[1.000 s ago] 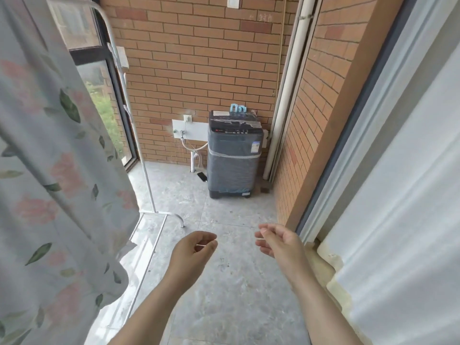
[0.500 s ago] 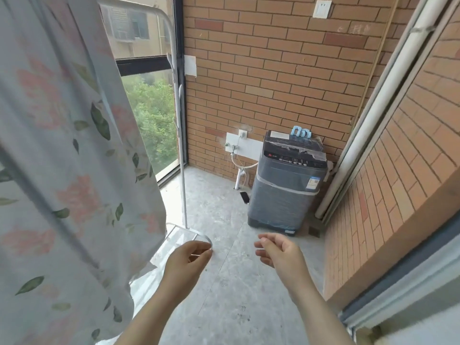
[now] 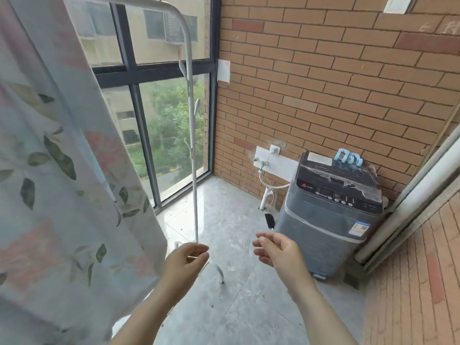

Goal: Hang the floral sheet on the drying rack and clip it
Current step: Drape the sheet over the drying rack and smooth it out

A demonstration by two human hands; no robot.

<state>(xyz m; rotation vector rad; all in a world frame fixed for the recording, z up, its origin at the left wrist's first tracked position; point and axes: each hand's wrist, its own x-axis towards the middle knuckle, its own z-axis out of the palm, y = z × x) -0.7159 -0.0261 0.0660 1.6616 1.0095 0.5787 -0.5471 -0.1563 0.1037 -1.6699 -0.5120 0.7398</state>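
**On the balcony: sheet hanging at 9 o'clock, both hands empty**

At the left of the head view, from 8 round to 11 o'clock, the floral sheet (image 3: 62, 183) hangs in long folds. It is pale cloth printed with pink blooms and green leaves. Its top edge runs out of frame, so how it sits on the rail cannot be told. The drying rack (image 3: 191, 145), a white tube, comes out from behind the sheet at 11 o'clock and bends down into one upright. The upright ends in a curved foot on the grey floor (image 3: 236, 307) at 6 o'clock.

The left hand (image 3: 184, 265) is at 7 o'clock, just in front of the rack's foot and close beside the sheet's edge without touching it. Its fingers are loosely curled toward the thumb and nothing is between them. The right hand (image 3: 278, 252) is at 5 o'clock, apart from the left. Its palm is turned inward, its fingers are relaxed and half bent, and it holds nothing.

At 4 o'clock a grey washing machine (image 3: 328, 220) stands against the brick wall (image 3: 323, 83). A cluster of light blue clips (image 3: 348, 159) rests on its lid at the back edge, well apart from both hands. The window (image 3: 171, 120) at 11 o'clock fills the space behind the rack's upright, with trees and a building outside.
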